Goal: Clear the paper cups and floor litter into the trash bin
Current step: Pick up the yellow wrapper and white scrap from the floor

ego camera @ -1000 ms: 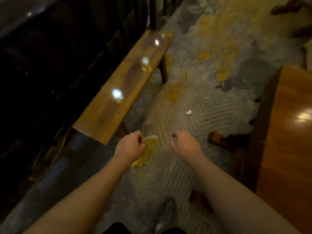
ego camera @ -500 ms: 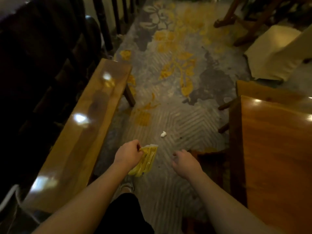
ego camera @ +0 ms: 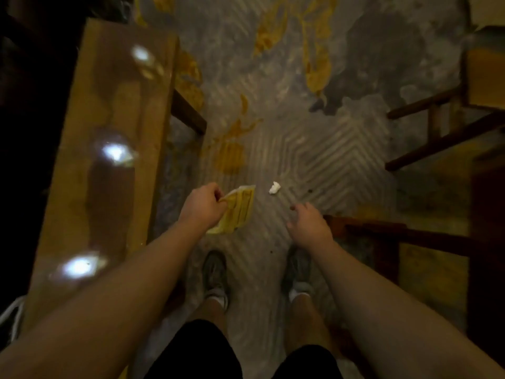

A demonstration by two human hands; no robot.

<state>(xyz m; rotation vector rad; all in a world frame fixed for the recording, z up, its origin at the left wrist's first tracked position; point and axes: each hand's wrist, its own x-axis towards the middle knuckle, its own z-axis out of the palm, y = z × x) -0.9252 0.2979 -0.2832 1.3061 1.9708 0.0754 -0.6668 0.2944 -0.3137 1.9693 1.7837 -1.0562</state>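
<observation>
From the head camera, looking straight down, the person stands on a grey patterned carpet [ego camera: 314, 149] with yellow leaf shapes, both shoes side by side at the lower middle. The landmark here is a small white wad of paper [ego camera: 274, 187] lying on the carpet ahead of the feet. Just left of that wad, the left hand [ego camera: 203, 207] is closed into a fist, pinching the top edge of a flattened yellow wrapper [ego camera: 237, 210]; the wrapper hangs below and to the right of the knuckles, clear of the carpet, its upper corner near the wad but not touching it. Below and to the right of the wad, the right hand [ego camera: 307, 228] is loosely open with the fingers curled downward and nothing in it; its fingertips are near the wad and apart from it. Far left of the wad runs a long glossy wooden table [ego camera: 114, 119], its top carrying only bright reflections of lights. Right of the wad, dark wooden chair legs and rungs [ego camera: 426, 138] cross the carpet, and a darker wooden rail [ego camera: 396, 233] lies just beyond the right hand. No cup, bin or other container shows in this view, so the wrapper and the wad are the only litter visible.
</observation>
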